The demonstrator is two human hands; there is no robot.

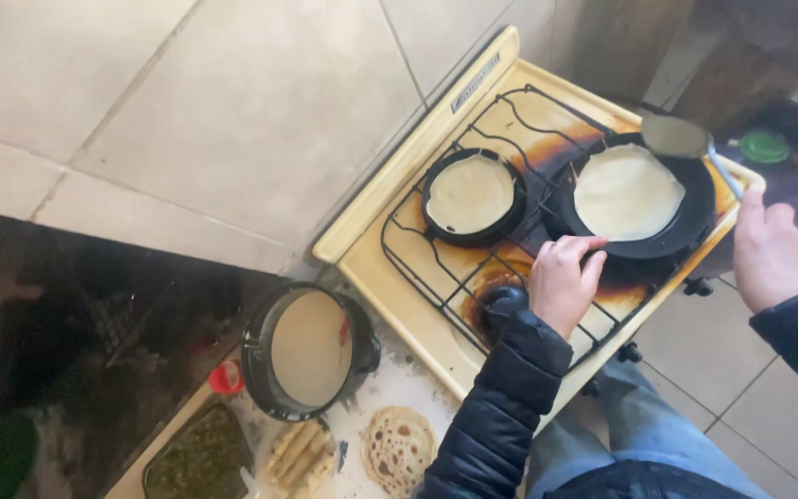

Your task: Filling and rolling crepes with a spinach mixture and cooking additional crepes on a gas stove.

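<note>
My left hand [562,280] grips the near rim or handle of the large black pan [690,226], which holds a pale crepe [627,192]. My right hand [773,254] holds a metal ladle [678,139] by its handle, its bowl hovering over the far edge of that pan. A smaller black pan [434,217] with a second pale crepe [469,193] sits on the wire grate to the left.
The cream stove [376,222] has scorched patches and knobs [630,352] on its front. A dark pot of batter [309,349] stands on the counter, beside a cooked crepe [398,448], rolled crepes [297,455] and a tray of dark green filling [198,457].
</note>
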